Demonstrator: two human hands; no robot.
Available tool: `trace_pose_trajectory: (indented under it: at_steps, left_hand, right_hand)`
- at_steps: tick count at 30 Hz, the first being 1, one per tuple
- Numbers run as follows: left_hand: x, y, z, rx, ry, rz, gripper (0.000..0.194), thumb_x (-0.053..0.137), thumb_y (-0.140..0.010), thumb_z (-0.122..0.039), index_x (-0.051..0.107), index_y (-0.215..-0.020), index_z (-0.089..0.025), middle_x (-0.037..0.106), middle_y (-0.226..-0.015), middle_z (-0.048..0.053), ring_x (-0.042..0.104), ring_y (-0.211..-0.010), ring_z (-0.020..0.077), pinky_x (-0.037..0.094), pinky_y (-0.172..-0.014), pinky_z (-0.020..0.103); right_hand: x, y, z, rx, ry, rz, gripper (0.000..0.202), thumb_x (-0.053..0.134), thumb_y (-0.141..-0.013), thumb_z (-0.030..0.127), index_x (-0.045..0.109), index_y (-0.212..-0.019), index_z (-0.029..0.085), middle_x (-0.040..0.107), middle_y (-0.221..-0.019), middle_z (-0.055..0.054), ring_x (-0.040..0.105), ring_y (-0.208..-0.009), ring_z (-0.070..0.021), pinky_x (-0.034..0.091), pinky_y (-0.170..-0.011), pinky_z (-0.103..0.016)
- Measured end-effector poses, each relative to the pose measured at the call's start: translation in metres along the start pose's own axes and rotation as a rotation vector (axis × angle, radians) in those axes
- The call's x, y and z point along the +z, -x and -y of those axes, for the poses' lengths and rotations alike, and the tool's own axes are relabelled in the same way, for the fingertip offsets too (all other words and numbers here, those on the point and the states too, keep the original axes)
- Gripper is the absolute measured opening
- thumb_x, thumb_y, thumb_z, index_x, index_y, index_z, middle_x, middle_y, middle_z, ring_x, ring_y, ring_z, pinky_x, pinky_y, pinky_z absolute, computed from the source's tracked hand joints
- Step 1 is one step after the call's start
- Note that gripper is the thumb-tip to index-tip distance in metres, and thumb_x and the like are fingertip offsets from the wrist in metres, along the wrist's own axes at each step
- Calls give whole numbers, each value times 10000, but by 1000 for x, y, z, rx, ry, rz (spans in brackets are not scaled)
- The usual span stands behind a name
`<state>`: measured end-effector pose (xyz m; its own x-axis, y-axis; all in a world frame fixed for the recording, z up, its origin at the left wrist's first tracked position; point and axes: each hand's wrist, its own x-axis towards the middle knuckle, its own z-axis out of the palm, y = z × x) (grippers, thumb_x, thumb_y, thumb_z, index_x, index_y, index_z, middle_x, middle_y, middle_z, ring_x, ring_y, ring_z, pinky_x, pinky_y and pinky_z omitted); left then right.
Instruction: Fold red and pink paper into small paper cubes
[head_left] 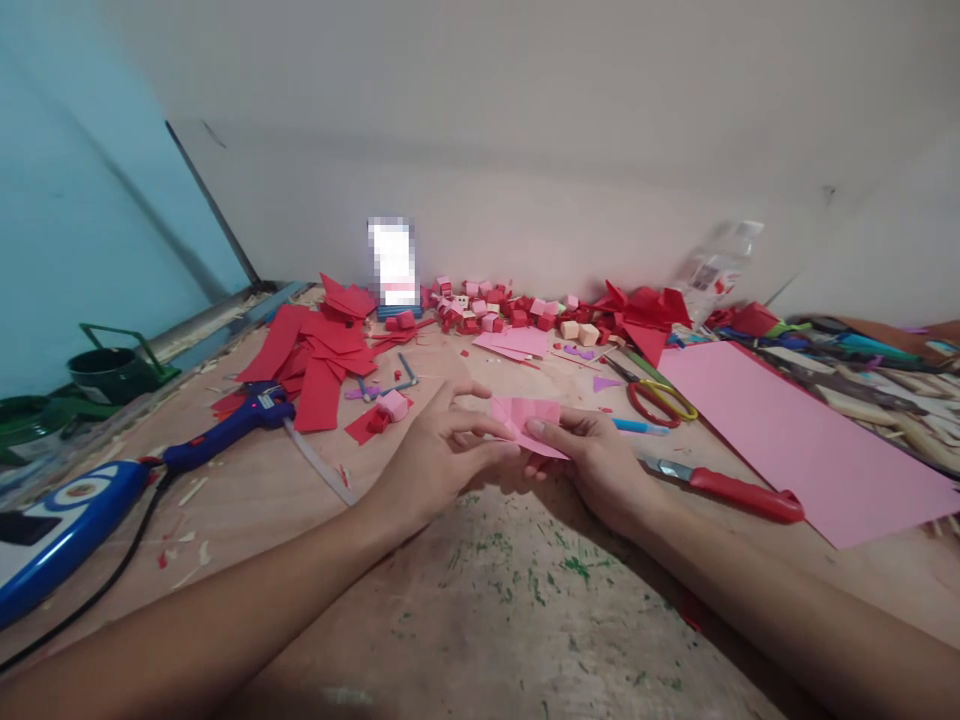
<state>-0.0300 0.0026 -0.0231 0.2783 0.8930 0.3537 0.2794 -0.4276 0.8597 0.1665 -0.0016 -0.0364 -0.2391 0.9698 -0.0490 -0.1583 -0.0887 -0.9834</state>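
A small piece of pink paper point(517, 412) with crease lines is held up over the middle of the table. My left hand point(454, 440) pinches its left lower edge between thumb and fingers. On the other side my right hand point(592, 455) grips its right edge, thumb on top and fingers beneath. Just right of that hand are a blue pen point(637, 426), a red-handled cutter point(742, 494) and scissors point(660, 402) with red and yellow handles. A pink paper cube point(393, 405) on red paper sits to the left of my left hand.
Red paper strips point(319, 365) and a blue glue gun point(232, 430) with its cord lie at left. Several small red and pink paper cubes point(495, 300) line the back near a phone point(393, 260). A large pink sheet point(795, 440) and a plastic bottle point(720, 270) are at right.
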Motion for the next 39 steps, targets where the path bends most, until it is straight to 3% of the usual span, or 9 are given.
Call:
trace_pose_trajectory:
  at_steps: [3, 7, 11, 13, 15, 19, 26, 33, 39]
  left_hand:
    - [0, -2, 0, -86, 127, 74, 96, 801, -763, -290, 823, -830, -226, 670, -1181, 78, 648, -1086, 236, 565, -847, 322]
    - [2, -3, -4, -308, 288, 143, 147, 761, -797, -312, 821, -830, -182, 755, -808, 51, 669, -700, 161, 535, -624, 241]
    - [1, -3, -8, -364, 325, 27, 181, 779, -773, -356, 806, -786, -177, 718, -663, 23, 625, -582, 132, 496, -518, 200]
    - [-1, -5, -8, -363, 322, -45, 187, 784, -766, -368, 803, -790, -184, 715, -663, 18, 631, -583, 134, 512, -515, 204]
    - [-3, -7, -7, -361, 320, -89, 193, 784, -764, -373, 801, -805, -186, 713, -655, 15, 637, -583, 137, 526, -517, 210]
    - [-4, -8, -6, -355, 311, -97, 181, 791, -753, -348, 794, -788, -170, 720, -640, 19, 645, -575, 132, 510, -516, 199]
    - [-3, -6, -5, -395, 336, -80, 199, 767, -782, -345, 792, -816, -151, 751, -669, 48, 667, -584, 147, 542, -545, 224]
    - [-4, -6, -11, -281, 204, -174, 208, 747, -810, -353, 740, -784, -147, 718, -661, 28, 619, -557, 119, 498, -530, 202]
    - [-4, -3, -17, -252, 227, -81, 260, 790, -772, -413, 732, -857, -174, 757, -1009, 60, 651, -651, 130, 467, -470, 190]
  right_hand:
    - [0, -1, 0, 1, -37, -17, 353, 853, -733, 457, 791, -876, 141, 746, -683, -78, 663, -525, -170, 565, -547, -286]
    - [3, 0, 2, -7, -123, -77, 327, 828, -760, 460, 787, -904, 169, 744, -754, -70, 635, -503, -150, 546, -511, -275]
    - [4, 0, 2, -73, -186, -232, 513, 783, -794, 414, 683, -1281, 289, 725, -1064, -68, 659, -536, -144, 539, -473, -287]
    - [3, 1, 1, -92, -161, -217, 646, 801, -768, 324, 607, -1385, 337, 700, -1201, -77, 674, -596, -146, 567, -513, -301]
    - [1, 1, 0, -91, -106, -164, 635, 814, -751, 266, 640, -1358, 341, 680, -1293, -83, 691, -701, -162, 595, -588, -317]
    - [0, 2, -1, -120, 16, -133, 346, 858, -728, 281, 806, -1068, 314, 561, -1485, -36, 707, -925, -201, 596, -677, -290]
    - [-1, -2, -2, -109, -42, -97, 166, 842, -756, 377, 830, -808, 220, 770, -1039, -78, 698, -731, -189, 616, -691, -359]
    - [-7, -7, -8, -101, -86, -219, 167, 875, -721, 340, 815, -793, 202, 764, -907, -58, 672, -702, -159, 607, -751, -347]
    - [-4, -3, -7, -112, -160, -232, 142, 881, -731, 320, 812, -789, 211, 759, -891, -46, 691, -735, -161, 612, -702, -306]
